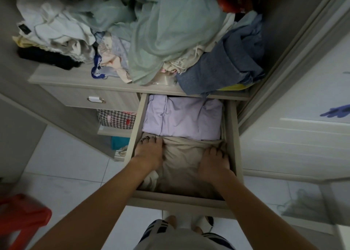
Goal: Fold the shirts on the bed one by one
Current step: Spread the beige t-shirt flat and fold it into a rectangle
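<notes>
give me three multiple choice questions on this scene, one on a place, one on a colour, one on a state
1. Where do both hands rest?
A. on the beige garment in the open drawer
B. on the pile atop the dresser
C. on the red stool

2. What colour is the folded garment at the back of the open drawer?
A. red
B. black
C. lilac

3. What state is the small drawer with the white handle in?
A. pulled out
B. closed
C. removed

Answers:
1 A: the left hand and right hand press on the beige garment inside the open drawer.
2 C: the folded garment behind the beige one is lilac.
3 B: the small drawer sits flush in the dresser.
</notes>
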Motion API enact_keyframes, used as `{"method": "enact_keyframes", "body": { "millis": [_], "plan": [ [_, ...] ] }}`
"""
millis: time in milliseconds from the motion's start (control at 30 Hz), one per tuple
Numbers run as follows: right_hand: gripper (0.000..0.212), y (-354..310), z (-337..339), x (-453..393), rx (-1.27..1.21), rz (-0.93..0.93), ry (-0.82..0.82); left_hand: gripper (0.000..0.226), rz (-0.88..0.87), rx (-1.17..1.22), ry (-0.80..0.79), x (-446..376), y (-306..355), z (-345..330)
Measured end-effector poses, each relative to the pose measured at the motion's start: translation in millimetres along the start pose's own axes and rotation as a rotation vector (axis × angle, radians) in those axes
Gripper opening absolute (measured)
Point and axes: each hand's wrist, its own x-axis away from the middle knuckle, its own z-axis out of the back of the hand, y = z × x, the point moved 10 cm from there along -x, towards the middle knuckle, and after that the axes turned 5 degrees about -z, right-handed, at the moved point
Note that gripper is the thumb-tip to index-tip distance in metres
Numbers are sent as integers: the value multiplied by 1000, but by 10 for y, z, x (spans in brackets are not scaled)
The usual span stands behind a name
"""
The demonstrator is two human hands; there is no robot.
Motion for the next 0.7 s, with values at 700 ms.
{"method": "enact_keyframes", "body": {
  "millis": [700],
  "plan": [
    [93, 13, -400, 115, -95, 69, -114, 90, -195, -122, -94, 250, 31, -473]
  ]
}}
